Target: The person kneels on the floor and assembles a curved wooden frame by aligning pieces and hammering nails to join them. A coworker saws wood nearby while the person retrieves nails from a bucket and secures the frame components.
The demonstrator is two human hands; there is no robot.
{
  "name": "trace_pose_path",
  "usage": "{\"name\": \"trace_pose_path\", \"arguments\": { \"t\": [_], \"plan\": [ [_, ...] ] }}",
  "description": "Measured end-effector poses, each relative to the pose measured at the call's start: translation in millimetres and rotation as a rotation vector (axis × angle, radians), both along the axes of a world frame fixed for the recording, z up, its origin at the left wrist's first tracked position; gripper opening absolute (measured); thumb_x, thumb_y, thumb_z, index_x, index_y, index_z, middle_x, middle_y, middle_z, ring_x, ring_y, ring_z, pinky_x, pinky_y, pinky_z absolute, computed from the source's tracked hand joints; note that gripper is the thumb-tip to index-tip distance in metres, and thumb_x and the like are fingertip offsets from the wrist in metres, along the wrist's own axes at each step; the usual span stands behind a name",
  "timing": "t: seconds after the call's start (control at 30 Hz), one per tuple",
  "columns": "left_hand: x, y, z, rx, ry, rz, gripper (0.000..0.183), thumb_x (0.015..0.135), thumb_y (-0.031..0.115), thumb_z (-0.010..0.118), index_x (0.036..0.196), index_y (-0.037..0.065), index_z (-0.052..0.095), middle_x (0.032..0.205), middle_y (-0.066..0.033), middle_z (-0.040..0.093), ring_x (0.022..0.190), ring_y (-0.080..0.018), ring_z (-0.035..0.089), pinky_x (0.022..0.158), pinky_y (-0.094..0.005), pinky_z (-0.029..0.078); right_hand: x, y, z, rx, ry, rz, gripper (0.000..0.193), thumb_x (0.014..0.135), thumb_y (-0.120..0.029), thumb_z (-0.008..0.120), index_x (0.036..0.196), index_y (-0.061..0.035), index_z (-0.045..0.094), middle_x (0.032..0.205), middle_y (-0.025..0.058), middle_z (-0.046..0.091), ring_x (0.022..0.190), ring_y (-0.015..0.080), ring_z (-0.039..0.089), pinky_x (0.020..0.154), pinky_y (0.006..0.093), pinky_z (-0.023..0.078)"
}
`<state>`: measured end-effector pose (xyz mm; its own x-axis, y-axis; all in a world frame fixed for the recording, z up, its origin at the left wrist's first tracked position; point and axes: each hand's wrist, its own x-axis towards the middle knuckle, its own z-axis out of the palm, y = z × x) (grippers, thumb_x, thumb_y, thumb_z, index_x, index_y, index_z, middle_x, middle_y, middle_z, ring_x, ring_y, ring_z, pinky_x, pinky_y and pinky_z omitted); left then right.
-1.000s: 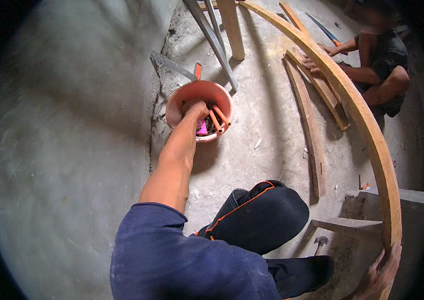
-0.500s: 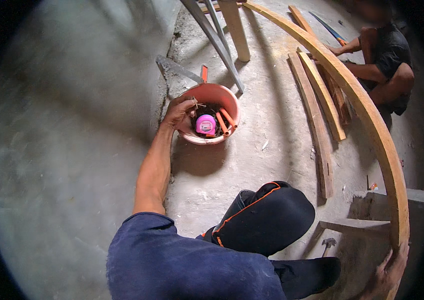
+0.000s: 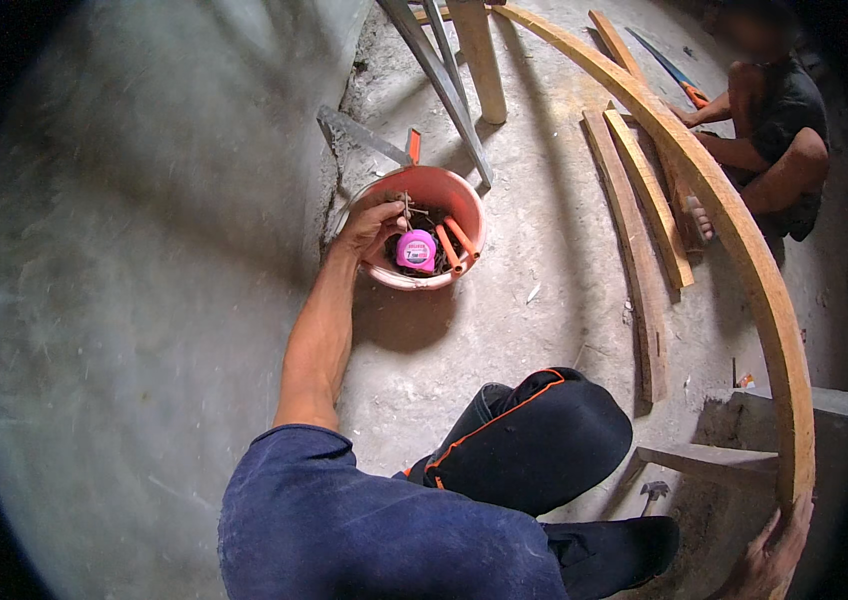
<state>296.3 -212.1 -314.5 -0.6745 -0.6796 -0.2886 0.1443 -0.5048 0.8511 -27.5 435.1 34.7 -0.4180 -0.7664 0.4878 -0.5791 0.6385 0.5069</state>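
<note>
My left hand is over the left side of a pink-red bucket, with its fingers closed on thin nails. Inside the bucket lie a bright pink tape measure, two orange rods or handles and a dark heap of what look like nails. At the lower right my right hand is wrapped round the near end of a long timber beam, which the fisheye view bends into an arc. The beam runs from there up to the top of the view.
A co-worker squats at the upper right, beside a handsaw. Several wooden strips lie on the floor. Behind the bucket stand metal legs, a wooden post and a try square. A hammer lies near my foot.
My left hand has shifted slightly right, further over the bucket, and the nails show more plainly at its fingertips. My right hand stays on the beam. The view has shifted slightly.
</note>
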Motion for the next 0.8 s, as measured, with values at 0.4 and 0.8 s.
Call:
{"name": "trace_pose_path", "arguments": {
  "t": [0.4, 0.8],
  "plan": [
    [8.2, -3.6, -11.0, 0.109, 0.108, 0.033, 0.015, 0.101, 0.011, 0.068, 0.114, 0.004, 0.07, 0.096, -0.0117, 0.076, 0.077, -0.0181, 0.075, 0.078, -0.0356, 0.068, 2.3, 0.7, -0.5, 0.02, 0.003, -0.023, 0.035, 0.093, -0.027, 0.081, 0.124, -0.0127, 0.076, 0.12, 0.0126, 0.076, 0.112, 0.0307, 0.072, 0.097, 0.0426, 0.056],
    [-34.2, -29.9, -31.9, -0.825, -0.786, -0.341, 0.04, 0.089, 0.027, 0.075, 0.121, 0.003, 0.073, 0.107, -0.0108, 0.077, 0.092, -0.0249, 0.074, 0.081, -0.0387, 0.06, -14.6, 5.6, 0.9, 0.033, -0.003, -0.062, 0.036, 0.095, -0.032, 0.079, 0.125, -0.014, 0.076, 0.12, 0.0116, 0.076, 0.11, 0.0311, 0.073, 0.095, 0.0435, 0.057]
  ]
}}
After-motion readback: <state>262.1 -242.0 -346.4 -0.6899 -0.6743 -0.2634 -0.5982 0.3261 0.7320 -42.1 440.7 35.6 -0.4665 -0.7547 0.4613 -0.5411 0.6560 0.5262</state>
